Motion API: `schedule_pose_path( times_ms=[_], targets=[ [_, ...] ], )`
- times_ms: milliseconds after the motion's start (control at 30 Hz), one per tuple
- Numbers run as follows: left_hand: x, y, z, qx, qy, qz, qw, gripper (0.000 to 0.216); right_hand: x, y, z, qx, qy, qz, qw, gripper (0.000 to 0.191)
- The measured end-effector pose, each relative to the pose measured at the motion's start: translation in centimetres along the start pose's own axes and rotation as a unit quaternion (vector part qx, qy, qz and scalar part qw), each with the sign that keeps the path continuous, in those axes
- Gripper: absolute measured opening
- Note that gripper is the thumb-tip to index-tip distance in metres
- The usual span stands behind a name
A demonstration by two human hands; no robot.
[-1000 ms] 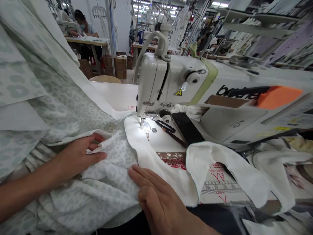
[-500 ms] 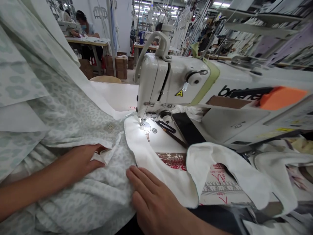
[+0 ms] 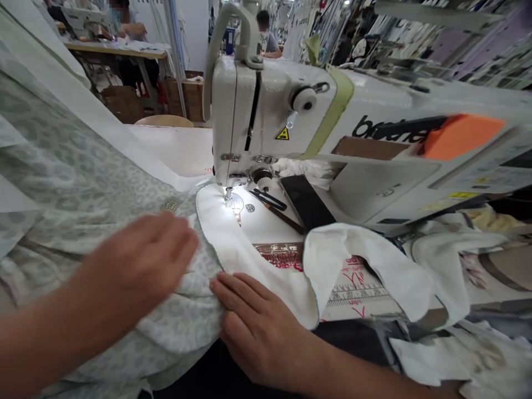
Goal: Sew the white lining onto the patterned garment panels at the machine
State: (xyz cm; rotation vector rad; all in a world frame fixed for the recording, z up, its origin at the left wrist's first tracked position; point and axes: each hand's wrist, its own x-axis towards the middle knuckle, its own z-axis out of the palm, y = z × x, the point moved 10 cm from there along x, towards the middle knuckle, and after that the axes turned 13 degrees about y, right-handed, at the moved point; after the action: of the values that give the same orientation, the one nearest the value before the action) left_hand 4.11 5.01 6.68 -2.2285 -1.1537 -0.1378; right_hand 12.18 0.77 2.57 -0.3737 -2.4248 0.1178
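Note:
A pale leopard-print fabric [image 3: 124,166] spreads across the left side, with a small label on it. Along its edge a curved white fabric strip [image 3: 236,249] runs under the lit presser foot [image 3: 228,199] of the sewing machine [image 3: 282,111]. My right hand [image 3: 266,327] is at the seam edge below the foot, its fingers together and gripping the two layers; the thumb is partly hidden. My left hand [image 3: 145,266] is raised over the printed fabric, smeared by motion, so its fingers cannot be made out.
Black thread snips [image 3: 268,199], a brown-handled tool [image 3: 285,218] and a black flat object [image 3: 307,202] lie beside the needle plate. More white strips trail right over a printed ruler [image 3: 357,293]. Cloth scraps [image 3: 469,354] lie at lower right. Two people work behind.
My left hand has let go of the bunched fabric edge and lifted. The right hand stays on the seam edge. The view has shifted, so the machine appears farther left and higher.

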Motion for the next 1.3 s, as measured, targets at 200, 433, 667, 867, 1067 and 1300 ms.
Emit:
schedule_pose_path(
  times_ms=[200,433,667,867,1067,1300],
  targets=[
    [3.4,5.3,4.1,-0.133,-0.017,0.101,0.986,0.037,-0.9,6.0,-4.5,-0.101,0.016,0.168,0.981,0.027],
    [4.1,3.2,3.7,-0.174,0.045,0.091,0.979,0.029,-1.0,7.7,-3.8,0.023,-0.141,0.270,0.952,0.013],
    [1.3,0.7,4.2,-0.261,0.100,0.129,0.951,0.034,-1.5,5.3,-1.1,0.324,-0.257,0.403,0.816,0.032],
    [2.2,2.0,3.6,-0.274,0.119,0.098,0.949,0.036,-0.5,5.7,-0.5,0.309,-0.258,0.356,0.843,0.003],
    [2.4,-1.1,5.5,-0.258,0.120,-0.051,0.957,0.040,-0.4,6.0,1.4,0.454,-0.264,0.389,0.757,0.016],
    [4.0,-1.3,4.1,-0.219,0.202,0.091,0.950,0.027,1.5,5.7,2.7,0.425,-0.290,0.267,0.815,0.028]
  ],
)
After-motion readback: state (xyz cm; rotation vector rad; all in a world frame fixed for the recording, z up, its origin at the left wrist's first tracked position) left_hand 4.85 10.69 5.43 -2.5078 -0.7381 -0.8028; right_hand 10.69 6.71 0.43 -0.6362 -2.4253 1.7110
